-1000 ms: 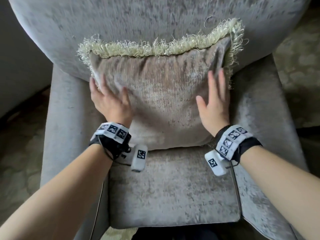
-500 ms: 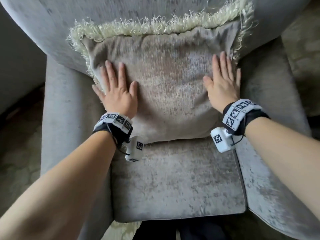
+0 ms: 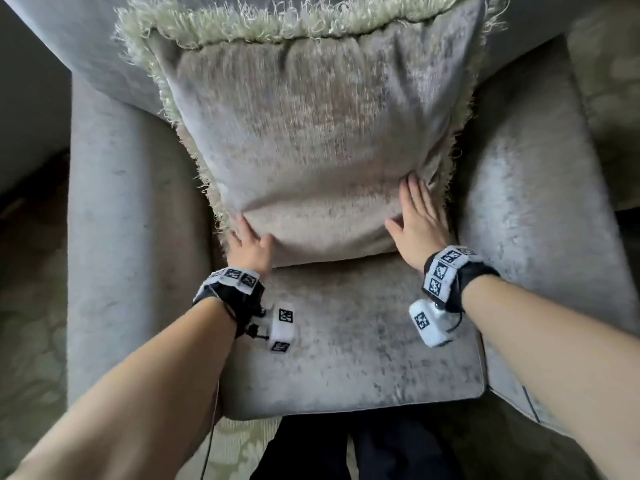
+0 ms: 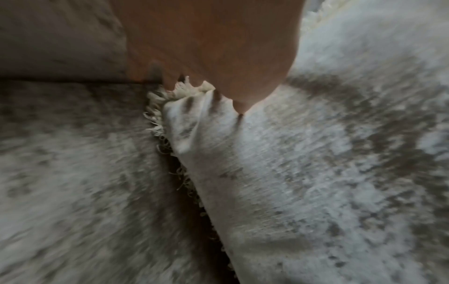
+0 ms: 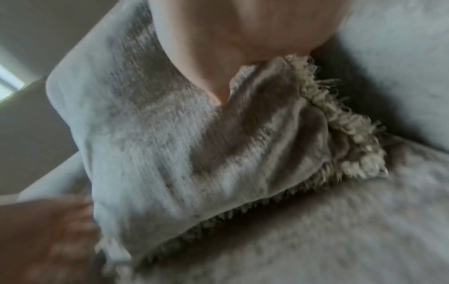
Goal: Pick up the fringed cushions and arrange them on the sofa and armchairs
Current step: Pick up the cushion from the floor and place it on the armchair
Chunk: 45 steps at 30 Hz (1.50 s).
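Both hands lie on the lower corners of the fringed cushion [image 3: 311, 140], which stands propped against the backrest of the grey armchair [image 3: 114, 237]. The left hand [image 3: 250, 249] sits at the cushion's lower left corner; in the left wrist view its fingers press into the fabric and bunch it into soft folds right by the cream fringe [image 4: 157, 107], though whether they actually pinch the cloth cannot be told. The right hand [image 3: 417, 230] lies with its fingers straight and close together, flat on the lower right corner, where the cover puckers beside them.

The cushion is square and plump, covered in a short-piled, velvety chenille of grey-beige that catches the light in pale and dark patches. A shaggy looped fringe of pale cream-green yarn runs along its top edge and down both sides. Its bottom edge rests on the seat pad [image 3: 349, 348], a flat, rounded-cornered slab in the same mottled, silvery velvet as the chair's broad padded arms.

Each wrist wears a black strap ringed with white blocks bearing black square markers, with a small white camera box hanging beneath. A patterned, pale green carpet [image 3: 27, 341] shows around the chair.
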Each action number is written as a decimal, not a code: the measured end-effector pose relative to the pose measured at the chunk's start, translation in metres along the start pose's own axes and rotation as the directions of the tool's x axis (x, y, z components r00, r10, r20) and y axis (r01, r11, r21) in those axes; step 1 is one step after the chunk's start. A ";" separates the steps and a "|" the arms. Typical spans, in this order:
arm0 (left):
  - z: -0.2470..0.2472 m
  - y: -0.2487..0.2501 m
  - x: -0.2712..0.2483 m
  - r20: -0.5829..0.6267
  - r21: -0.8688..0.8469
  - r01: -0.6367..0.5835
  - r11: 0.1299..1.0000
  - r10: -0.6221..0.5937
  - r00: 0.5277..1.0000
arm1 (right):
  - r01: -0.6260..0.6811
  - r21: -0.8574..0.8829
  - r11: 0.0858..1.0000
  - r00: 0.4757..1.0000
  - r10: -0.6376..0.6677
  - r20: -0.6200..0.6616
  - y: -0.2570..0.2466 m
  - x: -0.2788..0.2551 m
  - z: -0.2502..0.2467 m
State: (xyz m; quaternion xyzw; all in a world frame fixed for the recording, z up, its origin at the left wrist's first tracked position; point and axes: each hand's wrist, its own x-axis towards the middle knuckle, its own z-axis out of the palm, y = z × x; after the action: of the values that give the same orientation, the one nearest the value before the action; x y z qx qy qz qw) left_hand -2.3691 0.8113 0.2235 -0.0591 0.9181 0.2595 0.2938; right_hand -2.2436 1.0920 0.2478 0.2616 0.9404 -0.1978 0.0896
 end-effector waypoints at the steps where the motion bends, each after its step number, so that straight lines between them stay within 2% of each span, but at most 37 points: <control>1: -0.005 -0.009 0.006 0.023 -0.136 0.052 0.989 -0.049 0.999 | -0.038 0.050 0.998 0.999 0.039 -0.037 0.005 -0.005 0.000; 2: -0.009 -0.018 0.006 0.016 -0.230 0.078 0.970 -0.077 0.997 | -0.111 0.148 0.983 0.987 0.127 -0.102 0.006 -0.014 0.000; 3: -0.010 -0.022 -0.003 -0.021 -0.256 0.090 0.962 -0.098 0.995 | -0.190 0.255 0.948 0.959 0.235 -0.159 0.004 -0.026 0.001; 4: -0.009 -0.025 -0.012 -0.085 -0.227 0.080 0.971 -0.101 0.991 | -0.231 0.336 0.913 0.934 0.305 -0.186 0.001 -0.037 0.005; 5: -0.005 -0.025 -0.022 -0.157 -0.162 0.038 0.986 -0.064 0.986 | -0.231 0.362 0.903 0.935 0.309 -0.175 -0.004 -0.046 0.011; 6: 0.000 -0.024 -0.031 -0.193 -0.115 -0.038 0.993 0.015 0.981 | -0.197 0.342 0.919 0.960 0.252 -0.123 -0.011 -0.052 0.018; 7: 0.008 -0.023 -0.036 -0.174 -0.076 -0.120 0.990 0.106 0.979 | -0.152 0.299 0.942 0.984 0.173 -0.045 -0.017 -0.054 0.027; 9: 0.024 -0.018 -0.035 -0.070 -0.004 -0.220 0.976 0.219 0.973 | -0.081 0.220 0.972 0.993 0.061 0.098 -0.021 -0.045 0.044; 12: 0.032 -0.015 -0.012 0.130 0.057 -0.095 0.994 0.087 0.988 | -0.149 0.181 0.972 0.956 0.095 0.279 -0.002 -0.029 0.058; 14: 0.024 -0.015 -0.003 0.166 0.070 -0.033 0.997 0.021 0.986 | -0.177 0.168 0.970 0.919 0.102 0.381 0.018 -0.031 0.059; 17: 0.018 -0.016 -0.004 0.098 0.025 0.000 1.000 -0.002 0.995 | -0.199 0.176 0.964 0.911 0.115 0.397 0.026 -0.041 0.054; 19: 0.017 -0.019 -0.012 -0.011 -0.028 0.054 0.998 -0.055 0.998 | -0.254 0.195 0.947 0.927 0.181 0.329 0.013 -0.043 0.050; 21: 0.018 -0.019 -0.023 -0.062 -0.032 0.142 0.989 -0.144 0.988 | -0.326 0.212 0.921 0.929 0.272 0.251 -0.003 -0.044 0.047; 23: 0.022 -0.022 -0.025 -0.062 -0.064 0.052 0.997 -0.056 0.997 | -0.337 0.220 0.916 0.930 0.286 0.233 -0.013 -0.044 0.050; 25: 0.028 -0.026 -0.024 0.035 -0.059 0.015 0.998 -0.013 0.999 | -0.321 0.204 0.925 0.927 0.263 0.269 -0.013 -0.042 0.058; 28: 0.026 -0.024 -0.019 0.119 0.048 0.104 0.993 -0.109 0.987 | -0.297 0.163 0.941 0.916 0.232 0.327 -0.009 -0.039 0.066; 30: 0.023 -0.024 -0.013 0.150 0.045 0.142 0.989 -0.147 0.978 | -0.316 0.162 0.935 0.897 0.239 0.372 -0.005 -0.037 0.067; 31: 0.022 -0.025 -0.009 0.172 0.047 0.153 0.987 -0.159 0.972 | -0.356 0.162 0.920 0.876 0.268 0.401 -0.002 -0.037 0.066; 34: 0.018 -0.023 -0.006 0.186 0.091 0.211 0.973 -0.225 0.956 | -0.503 0.112 0.857 0.749 0.368 0.551 0.005 -0.050 0.062; 36: 0.015 -0.022 -0.006 0.183 0.156 0.221 0.963 -0.248 0.951 | -0.537 0.108 0.837 0.708 0.377 0.597 0.008 -0.065 0.062; 38: 0.010 -0.017 -0.008 0.213 0.251 0.189 0.949 -0.245 0.946 | -0.549 0.132 0.825 0.720 0.387 0.576 0.009 -0.077 0.058; 41: 0.000 -0.004 -0.017 0.324 0.356 0.076 0.931 -0.200 0.925 | -0.593 0.222 0.774 0.731 0.403 0.550 0.003 -0.085 0.049; 45: -0.011 0.016 -0.041 0.315 0.442 0.022 0.897 -0.178 0.932 | -0.616 0.360 0.700 0.763 0.418 0.493 -0.008 -0.093 0.025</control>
State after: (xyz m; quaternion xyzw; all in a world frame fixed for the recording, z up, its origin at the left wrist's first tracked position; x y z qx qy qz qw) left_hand -2.3455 0.8174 0.2616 0.0064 0.8818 0.0404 0.4698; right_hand -2.1673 1.0332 0.2532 0.4911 0.7049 -0.4474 0.2487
